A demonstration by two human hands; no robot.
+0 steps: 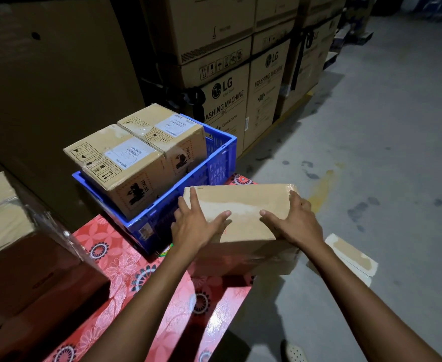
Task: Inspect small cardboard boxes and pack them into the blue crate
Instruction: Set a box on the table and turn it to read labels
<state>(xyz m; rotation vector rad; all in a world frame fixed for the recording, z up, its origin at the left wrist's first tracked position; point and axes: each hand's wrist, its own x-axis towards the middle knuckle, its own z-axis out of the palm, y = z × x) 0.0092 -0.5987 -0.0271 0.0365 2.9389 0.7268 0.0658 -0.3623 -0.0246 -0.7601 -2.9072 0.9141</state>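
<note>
Box at table right edge.
Stiff, likely light; left hand and right hand clasp its ends.

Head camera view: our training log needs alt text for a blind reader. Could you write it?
A person's left hand and right hand hold a plain cardboard box by its ends, just right of a blue crate already holding two labelled boxes. The crate sits on a red floral tablecloth; large washing machine cartons stand behind.
</note>
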